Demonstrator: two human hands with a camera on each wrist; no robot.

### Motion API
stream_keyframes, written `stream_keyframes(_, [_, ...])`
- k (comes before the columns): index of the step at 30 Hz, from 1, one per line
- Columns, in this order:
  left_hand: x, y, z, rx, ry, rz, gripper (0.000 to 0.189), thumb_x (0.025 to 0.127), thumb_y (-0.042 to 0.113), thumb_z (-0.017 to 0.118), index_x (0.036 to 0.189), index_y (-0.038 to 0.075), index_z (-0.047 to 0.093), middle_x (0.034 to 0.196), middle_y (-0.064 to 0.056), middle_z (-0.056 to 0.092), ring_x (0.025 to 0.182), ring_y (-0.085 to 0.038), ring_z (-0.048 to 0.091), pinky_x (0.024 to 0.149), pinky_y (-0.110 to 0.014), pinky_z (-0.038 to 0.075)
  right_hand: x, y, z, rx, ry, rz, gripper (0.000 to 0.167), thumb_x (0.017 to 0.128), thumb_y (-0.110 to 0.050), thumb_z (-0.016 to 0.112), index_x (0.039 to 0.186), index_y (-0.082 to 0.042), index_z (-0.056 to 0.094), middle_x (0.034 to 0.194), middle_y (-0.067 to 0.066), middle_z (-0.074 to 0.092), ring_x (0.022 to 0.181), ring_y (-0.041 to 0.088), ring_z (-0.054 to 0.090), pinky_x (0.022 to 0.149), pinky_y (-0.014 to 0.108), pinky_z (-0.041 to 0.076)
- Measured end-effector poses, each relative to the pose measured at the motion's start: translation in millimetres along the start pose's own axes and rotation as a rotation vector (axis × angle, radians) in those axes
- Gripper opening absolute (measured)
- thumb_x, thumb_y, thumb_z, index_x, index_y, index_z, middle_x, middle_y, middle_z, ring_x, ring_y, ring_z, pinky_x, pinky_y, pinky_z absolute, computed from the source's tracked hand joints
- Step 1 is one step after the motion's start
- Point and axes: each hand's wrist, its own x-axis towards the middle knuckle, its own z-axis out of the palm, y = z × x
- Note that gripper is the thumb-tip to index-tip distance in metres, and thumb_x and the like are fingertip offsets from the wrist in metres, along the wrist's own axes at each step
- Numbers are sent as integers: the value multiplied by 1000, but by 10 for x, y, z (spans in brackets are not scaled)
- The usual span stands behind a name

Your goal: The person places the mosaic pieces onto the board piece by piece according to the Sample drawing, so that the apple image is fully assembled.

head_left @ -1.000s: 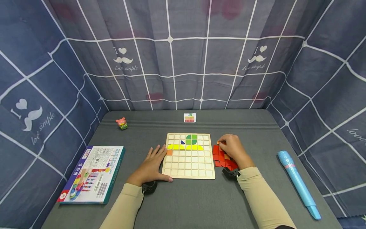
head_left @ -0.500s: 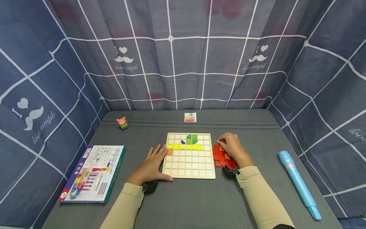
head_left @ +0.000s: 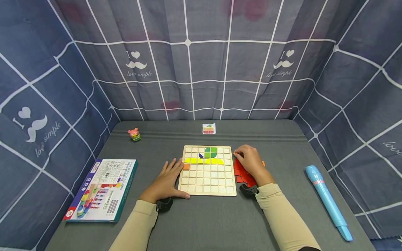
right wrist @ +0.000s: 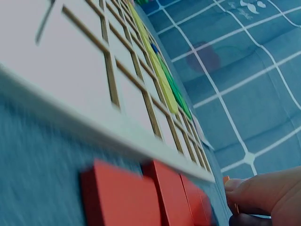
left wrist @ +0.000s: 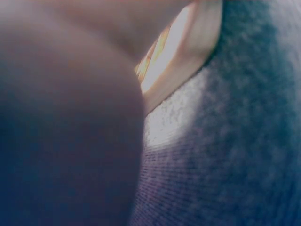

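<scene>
A wooden grid board [head_left: 208, 194] lies in the middle of the table. My left hand [head_left: 166, 183] rests at its left side with fingers spread, the thumb along the near edge. Set in the board are a row of yellow pieces [head_left: 191, 160], a cluster of green pieces [head_left: 213, 150], a dark blue piece [head_left: 201, 156] and one orange square tile [head_left: 186, 167]. Just off the board's right edge, my right hand [head_left: 251, 161] pinches a small orange tile [right wrist: 226, 179] between thumb and finger. Beneath that hand is a pile of red tiles [head_left: 238, 172], partly hidden by it.
Behind the board lies a small pattern card [head_left: 208, 129]. A printed box [head_left: 100, 191] sits at the left, with a pink-headed figurine [head_left: 134, 135] farther back. To the right is a light blue stick-shaped object [head_left: 328, 200]. Patterned curtains [head_left: 204, 62] enclose the table.
My right hand has shifted left from the tile pile toward the board's right edge, with the orange tile in its fingertips. The left hand and board have stayed put.
</scene>
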Motion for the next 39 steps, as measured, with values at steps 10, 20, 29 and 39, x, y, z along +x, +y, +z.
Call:
stream_keyframes(10, [17, -32, 21, 11, -18, -11, 145, 66, 88, 76, 168, 5, 18, 174, -13, 11, 159, -34, 4, 125, -53, -6, 46, -298, 170, 63, -35, -83, 9, 96, -8, 80, 104, -5, 82, 114, 11, 72, 105, 31, 70, 88, 45, 59])
stream_keyframes(20, [23, -38, 26, 16, -21, -10, 144, 66, 88, 76, 168, 5, 18, 174, -13, 11, 159, -34, 3, 125, -54, -6, 111, -617, 453, 93, -83, -216, 7, 96, -7, 79, 102, -5, 83, 107, 6, 74, 101, 25, 71, 89, 39, 59])
stream_keyframes(29, [16, -22, 9, 17, -21, -4, 143, 67, 88, 76, 168, 4, 19, 174, -13, 12, 159, -36, 5, 125, -55, -4, 127, -965, 701, 34, -117, -364, 4, 94, -5, 82, 97, -5, 82, 100, 3, 74, 99, 21, 70, 92, 35, 57])
stream_keyframes(39, [6, -32, 1, 9, -4, 25, 140, 69, 85, 77, 167, 1, 22, 173, -16, 14, 158, -39, 7, 124, -58, -2, 118, -1236, 890, -33, -158, -444, 3, 93, -7, 83, 96, -8, 83, 101, 2, 74, 100, 21, 68, 93, 33, 55])
